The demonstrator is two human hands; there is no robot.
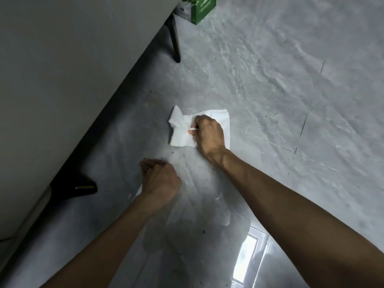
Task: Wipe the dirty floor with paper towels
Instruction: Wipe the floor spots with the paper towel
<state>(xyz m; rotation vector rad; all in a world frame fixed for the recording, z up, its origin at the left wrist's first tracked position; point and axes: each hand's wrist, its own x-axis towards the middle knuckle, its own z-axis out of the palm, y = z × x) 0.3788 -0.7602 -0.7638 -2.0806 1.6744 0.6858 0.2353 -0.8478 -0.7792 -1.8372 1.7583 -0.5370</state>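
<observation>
Right hand (208, 134) pinches the paper towel (180, 132) against the floor (270, 90); left hand (160, 177) curled, its hold unclear

A paper towel (178, 132) is lying on the floor (291, 80) near the middle of the view. The right hand (207, 134) is resting on the towel's 3 o'clock half and pinching a fold of it, with its arm reaching in from 4 o'clock. The left hand (160, 177) is sitting on the floor just at 7 o'clock of the towel, apart from it, with its arm coming in from 7 o'clock. A large piece of furniture (62, 69) is filling the view from 8 to 11 o'clock, standing over the floor on two legs: the near leg (83, 187) at 8 o'clock of the left hand and the far leg (175, 44) at 12 o'clock of the towel. A box (202, 9) is standing on the floor at 12 o'clock, just beyond the far leg.
</observation>
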